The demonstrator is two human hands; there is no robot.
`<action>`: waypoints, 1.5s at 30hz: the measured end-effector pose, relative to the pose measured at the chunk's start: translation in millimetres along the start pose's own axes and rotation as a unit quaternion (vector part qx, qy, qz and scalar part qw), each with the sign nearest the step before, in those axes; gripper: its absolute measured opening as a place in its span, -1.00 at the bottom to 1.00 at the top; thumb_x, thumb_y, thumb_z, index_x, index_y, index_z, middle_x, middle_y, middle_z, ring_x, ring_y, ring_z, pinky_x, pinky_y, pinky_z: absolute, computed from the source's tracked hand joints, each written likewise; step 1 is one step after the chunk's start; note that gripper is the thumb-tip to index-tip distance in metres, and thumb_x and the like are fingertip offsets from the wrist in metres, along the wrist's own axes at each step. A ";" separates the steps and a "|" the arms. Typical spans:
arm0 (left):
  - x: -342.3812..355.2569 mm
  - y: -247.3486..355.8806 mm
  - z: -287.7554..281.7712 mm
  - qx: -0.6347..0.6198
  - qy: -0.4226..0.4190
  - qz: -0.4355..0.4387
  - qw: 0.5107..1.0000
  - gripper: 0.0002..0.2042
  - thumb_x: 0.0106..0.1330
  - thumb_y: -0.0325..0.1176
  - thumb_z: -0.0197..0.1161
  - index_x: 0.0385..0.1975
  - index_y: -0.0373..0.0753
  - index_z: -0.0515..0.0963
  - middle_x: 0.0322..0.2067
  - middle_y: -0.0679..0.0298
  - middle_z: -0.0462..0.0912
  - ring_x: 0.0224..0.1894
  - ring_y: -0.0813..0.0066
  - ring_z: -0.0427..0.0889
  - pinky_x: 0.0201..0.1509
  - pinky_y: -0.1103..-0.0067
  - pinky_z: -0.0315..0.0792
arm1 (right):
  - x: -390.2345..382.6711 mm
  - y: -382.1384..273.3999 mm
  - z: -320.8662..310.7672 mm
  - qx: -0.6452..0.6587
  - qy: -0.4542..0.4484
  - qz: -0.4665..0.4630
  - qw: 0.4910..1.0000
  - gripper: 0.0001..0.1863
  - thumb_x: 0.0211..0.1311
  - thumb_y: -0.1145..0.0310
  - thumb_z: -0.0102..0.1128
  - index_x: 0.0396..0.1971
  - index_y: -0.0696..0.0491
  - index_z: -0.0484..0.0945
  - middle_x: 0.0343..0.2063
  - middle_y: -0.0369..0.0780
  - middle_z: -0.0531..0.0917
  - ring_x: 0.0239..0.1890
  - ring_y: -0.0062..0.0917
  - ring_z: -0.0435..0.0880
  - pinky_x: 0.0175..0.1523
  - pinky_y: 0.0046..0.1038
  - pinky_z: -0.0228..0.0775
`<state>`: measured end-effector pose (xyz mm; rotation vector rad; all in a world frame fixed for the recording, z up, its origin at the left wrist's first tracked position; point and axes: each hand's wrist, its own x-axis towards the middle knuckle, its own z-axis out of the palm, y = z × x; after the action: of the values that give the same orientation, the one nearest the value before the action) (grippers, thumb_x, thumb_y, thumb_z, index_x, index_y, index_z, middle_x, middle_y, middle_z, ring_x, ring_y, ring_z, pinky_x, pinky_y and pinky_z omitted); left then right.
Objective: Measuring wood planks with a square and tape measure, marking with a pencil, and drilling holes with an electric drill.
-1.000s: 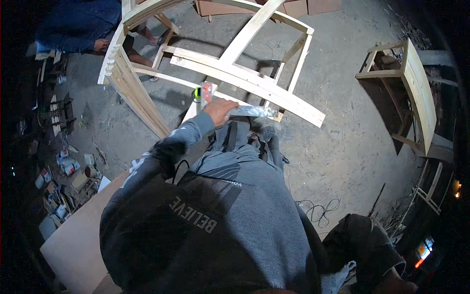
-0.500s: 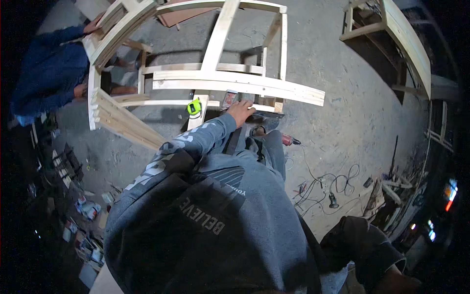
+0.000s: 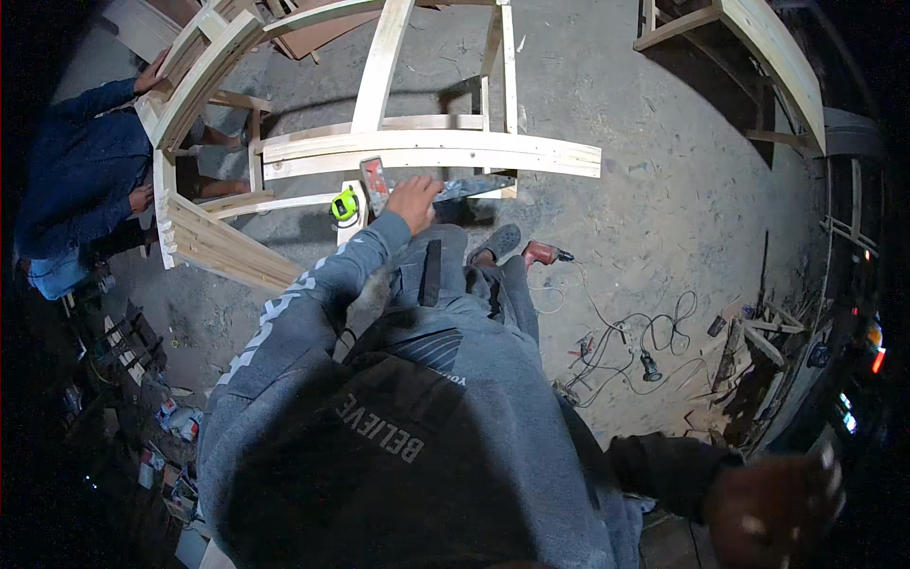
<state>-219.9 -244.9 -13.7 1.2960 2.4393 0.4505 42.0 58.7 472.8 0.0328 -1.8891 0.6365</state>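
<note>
My left hand [image 3: 414, 202] reaches forward to the near side of a pale wooden frame [image 3: 431, 150] with a curved beam. Its fingers are wrapped over a handsaw [image 3: 464, 187], which has a red and grey handle end and a long dark blade pointing right. Left of that hand, a lime-green tape measure [image 3: 344, 205] rests on a short pale board [image 3: 352, 230]. Out at the lower right is my right hand [image 3: 773, 507], dark and smeared by motion, apart from the frame. Whether its fingers hold anything is unclear.
At the left, another person in dark blue [image 3: 90, 180] has a hand on the frame. A red power drill [image 3: 545, 254] lies on the floor by my foot, near tangled black cables [image 3: 649, 365]. Another wooden frame [image 3: 777, 71] stands far right; scrap wood [image 3: 763, 341] lies below it.
My left hand and the saw have shifted left, and the saw has come up and turned, showing more of itself. My right hand has swung outward into fuller view. The whole view has shifted slightly.
</note>
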 end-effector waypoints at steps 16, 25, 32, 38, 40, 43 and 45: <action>-38.9 -32.4 22.9 -0.002 0.057 -0.101 0.993 -0.53 0.07 -0.41 0.27 0.07 -0.12 0.51 0.00 0.12 0.55 0.12 0.05 0.52 0.13 0.14 0.43 | -176.0 86.8 6.2 -0.146 -0.129 0.466 0.863 -0.77 0.51 0.48 0.10 0.00 0.25 0.64 -0.11 -0.11 0.72 -0.13 -0.45 0.73 0.02 -0.43 0.59; -40.9 -41.4 26.3 0.108 0.076 -0.136 0.982 -0.51 0.08 -0.44 0.31 0.10 -0.12 0.53 0.16 0.15 0.51 0.19 0.11 0.48 0.24 0.16 0.38 | -248.6 113.2 28.0 -0.167 -0.295 0.425 0.839 -0.80 0.38 0.46 0.21 -0.07 0.17 0.65 -0.20 -0.07 0.71 -0.21 -0.27 0.73 -0.07 -0.35 0.56; -39.8 -18.4 -6.7 0.048 0.000 -0.154 0.987 -0.46 0.05 -0.43 0.35 0.14 -0.18 0.51 -0.01 0.03 0.51 0.08 -0.05 0.54 0.12 0.21 0.52 | -352.8 139.1 29.8 -0.108 -0.355 0.543 0.754 -0.73 0.33 0.34 0.26 -0.04 0.13 0.67 -0.18 -0.02 0.72 -0.21 -0.16 0.74 -0.08 -0.25 0.56; -50.2 31.9 -43.1 0.015 -0.040 -0.055 0.998 -0.50 0.03 -0.40 0.36 0.08 -0.16 0.55 0.00 0.04 0.52 0.01 -0.03 0.59 0.06 0.21 0.53 | -445.7 142.0 4.5 -0.115 -0.368 0.583 0.715 -0.71 0.34 0.28 0.26 -0.09 0.16 0.69 -0.18 0.00 0.73 -0.23 -0.15 0.75 -0.10 -0.22 0.57; -46.7 39.2 -51.7 0.032 -0.032 -0.037 0.998 -0.54 0.06 -0.38 0.36 0.05 -0.13 0.57 0.00 0.07 0.53 -0.02 -0.01 0.61 0.03 0.23 0.55 | -474.9 145.6 -2.3 -0.122 -0.369 0.577 0.718 -0.71 0.34 0.28 0.29 -0.10 0.19 0.68 -0.21 -0.01 0.74 -0.28 -0.21 0.76 -0.14 -0.27 0.58; -37.7 45.7 -69.1 0.002 -0.058 -0.049 0.997 -0.55 0.07 -0.37 0.37 0.04 -0.12 0.58 -0.01 0.10 0.54 -0.02 0.00 0.62 0.02 0.23 0.55 | -509.1 149.5 -12.2 -0.084 -0.351 0.618 0.698 -0.70 0.34 0.27 0.28 -0.11 0.19 0.69 -0.25 -0.01 0.75 -0.27 -0.16 0.76 -0.12 -0.25 0.59; -34.4 50.6 -89.6 0.009 -0.046 -0.020 0.999 -0.56 0.09 -0.36 0.38 0.04 -0.10 0.58 -0.04 0.12 0.56 -0.02 0.02 0.63 0.02 0.23 0.55 | -520.3 151.3 -19.4 -0.119 -0.428 0.609 0.657 -0.68 0.33 0.24 0.28 -0.10 0.17 0.69 -0.27 0.00 0.76 -0.25 -0.15 0.77 -0.10 -0.23 0.59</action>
<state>-204.2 -257.2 92.9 1.2452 2.3942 0.3515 224.6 56.7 -37.7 -1.4778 -2.7598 1.4106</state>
